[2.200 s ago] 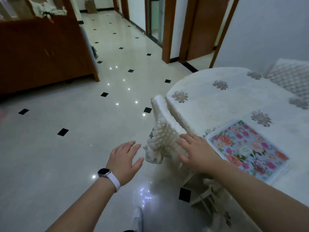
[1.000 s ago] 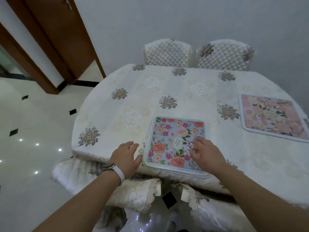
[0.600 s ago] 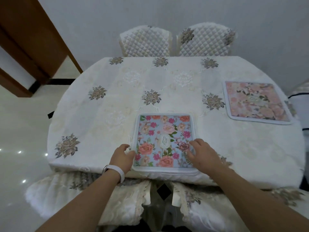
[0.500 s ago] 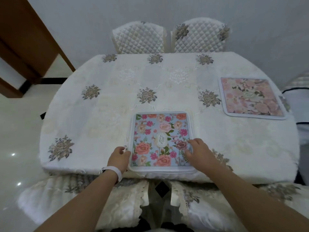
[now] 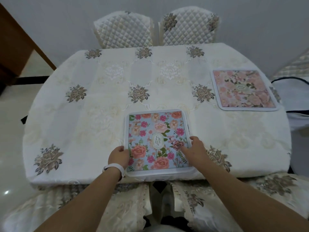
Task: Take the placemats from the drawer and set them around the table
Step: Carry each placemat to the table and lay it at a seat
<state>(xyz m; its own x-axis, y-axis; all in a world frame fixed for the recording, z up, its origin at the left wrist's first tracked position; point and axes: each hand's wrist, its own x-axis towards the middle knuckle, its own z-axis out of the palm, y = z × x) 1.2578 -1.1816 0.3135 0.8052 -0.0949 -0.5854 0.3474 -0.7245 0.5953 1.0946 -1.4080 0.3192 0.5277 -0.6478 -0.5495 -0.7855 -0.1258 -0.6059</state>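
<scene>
A blue floral placemat [image 5: 158, 139] lies flat at the table's [image 5: 100, 106] 6 o'clock edge, its near border reaching the rim. The left hand [image 5: 118, 156], with a white wristband [image 5: 115, 167], curls its fingers on the mat's left border, grasping it. The right hand [image 5: 194, 151] rests on the right border, fingers on the print; I cannot tell whether it pinches. A pink floral placemat [image 5: 243, 90] lies at about 2 o'clock, and two quilted chairs [image 5: 123, 30] stand at 12.

Both forearms are bare — the left wrist wears a white-strapped watch [image 5: 115, 167] with a dark face.
</scene>
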